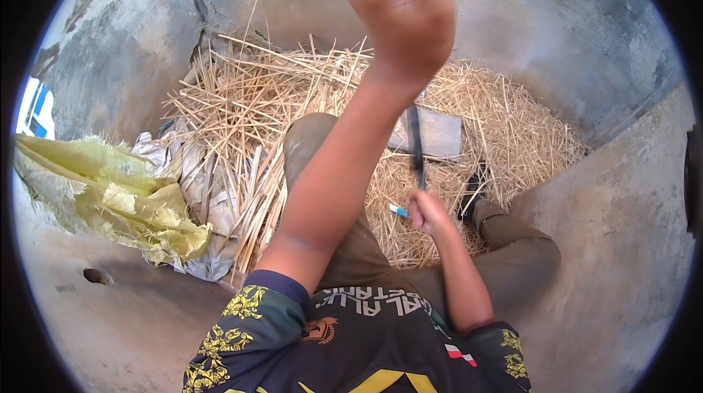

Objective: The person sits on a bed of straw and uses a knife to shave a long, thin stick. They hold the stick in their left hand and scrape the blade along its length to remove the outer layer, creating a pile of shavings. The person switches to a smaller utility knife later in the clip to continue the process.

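Note:
My left hand point(403, 16) is raised high, close to the camera, closed in a fist. The top edge cuts off its fingers, so anything inside is hidden. Lower down, my right hand point(430, 211) is closed round the lower end of a long dark blade-like tool point(416, 140), which points away from me and is slightly blurred. A small blue and white piece point(398, 210) shows beside that fist; I cannot tell whether it belongs to the tool. Beyond the tool a grey flat block point(439, 135) lies on the loose straw-like strips point(505, 126).
Longer pale split sticks point(249, 93) pile up at the far left. A torn yellow-green woven sack point(117, 195) and crumpled greyish sheeting point(205, 195) lie at left. Concrete walls point(556, 12) enclose the spot. My bent legs point(512, 243) frame the straw, with a dark shoe point(472, 192) at right.

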`<state>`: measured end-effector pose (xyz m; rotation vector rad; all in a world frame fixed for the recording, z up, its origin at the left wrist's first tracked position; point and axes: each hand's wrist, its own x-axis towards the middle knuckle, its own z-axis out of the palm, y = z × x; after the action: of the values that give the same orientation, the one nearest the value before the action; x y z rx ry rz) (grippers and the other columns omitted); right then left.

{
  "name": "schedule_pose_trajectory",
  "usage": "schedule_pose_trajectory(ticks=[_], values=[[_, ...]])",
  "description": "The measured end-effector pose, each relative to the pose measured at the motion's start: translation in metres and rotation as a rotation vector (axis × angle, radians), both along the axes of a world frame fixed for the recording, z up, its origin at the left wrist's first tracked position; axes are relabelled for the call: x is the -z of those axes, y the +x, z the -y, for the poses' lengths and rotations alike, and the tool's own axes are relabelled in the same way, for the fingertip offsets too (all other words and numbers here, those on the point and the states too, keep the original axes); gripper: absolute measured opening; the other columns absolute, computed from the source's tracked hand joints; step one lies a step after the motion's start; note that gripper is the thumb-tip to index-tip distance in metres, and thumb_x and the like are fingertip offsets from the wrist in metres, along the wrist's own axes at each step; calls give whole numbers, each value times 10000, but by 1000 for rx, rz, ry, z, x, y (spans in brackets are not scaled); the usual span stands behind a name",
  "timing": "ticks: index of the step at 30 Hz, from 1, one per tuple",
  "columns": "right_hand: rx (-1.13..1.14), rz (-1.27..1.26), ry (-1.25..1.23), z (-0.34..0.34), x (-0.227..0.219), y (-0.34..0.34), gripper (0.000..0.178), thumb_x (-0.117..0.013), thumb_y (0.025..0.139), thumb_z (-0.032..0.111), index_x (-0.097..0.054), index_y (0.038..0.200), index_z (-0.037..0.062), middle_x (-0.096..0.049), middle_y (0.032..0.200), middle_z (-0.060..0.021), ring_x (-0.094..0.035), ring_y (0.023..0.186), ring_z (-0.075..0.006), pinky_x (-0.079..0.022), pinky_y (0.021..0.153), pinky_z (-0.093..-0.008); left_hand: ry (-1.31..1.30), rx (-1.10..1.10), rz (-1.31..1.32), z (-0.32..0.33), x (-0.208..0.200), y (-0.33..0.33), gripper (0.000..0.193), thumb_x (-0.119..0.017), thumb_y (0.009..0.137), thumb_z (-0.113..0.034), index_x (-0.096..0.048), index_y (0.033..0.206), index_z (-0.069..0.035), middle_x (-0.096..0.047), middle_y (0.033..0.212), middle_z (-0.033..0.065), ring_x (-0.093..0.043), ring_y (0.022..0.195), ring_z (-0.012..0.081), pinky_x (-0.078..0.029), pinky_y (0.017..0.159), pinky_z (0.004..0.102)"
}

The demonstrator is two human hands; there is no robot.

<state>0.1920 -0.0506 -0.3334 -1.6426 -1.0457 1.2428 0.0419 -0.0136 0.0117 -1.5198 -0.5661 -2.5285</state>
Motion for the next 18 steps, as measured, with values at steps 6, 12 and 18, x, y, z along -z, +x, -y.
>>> schedule_pose_trajectory(ticks=[6, 12, 18], values=[[-39, 10, 253, -2, -136, 28, 273, -661, 857, 232, -559, 691, 41, -504, 548, -5, -430, 453, -105, -333, 438, -297, -55, 72, 155, 0, -3, -17, 474, -393, 1061, -411, -397, 660, -158, -295, 565, -96, -239, 448, 13, -167, 393, 220], [-86, -346, 381, 6, -69, 4, 301, -617, 893, 193, -462, 650, 107, -451, 541, -3, -438, 448, -111, -343, 427, -278, -72, -28, 152, 1, -5, 2, 469, -388, 1064, -404, -416, 667, -156, -299, 553, -97, -265, 450, 16, -174, 397, 218], [-74, 150, 256, -12, -111, 24, 287, -668, 817, 253, -631, 715, -13, -564, 553, -39, -538, 497, -152, -408, 496, -346, -41, 16, 148, -3, 6, -6, 472, -407, 1063, -386, -420, 660, -139, -308, 547, -93, -282, 457, 11, -188, 408, 225]])
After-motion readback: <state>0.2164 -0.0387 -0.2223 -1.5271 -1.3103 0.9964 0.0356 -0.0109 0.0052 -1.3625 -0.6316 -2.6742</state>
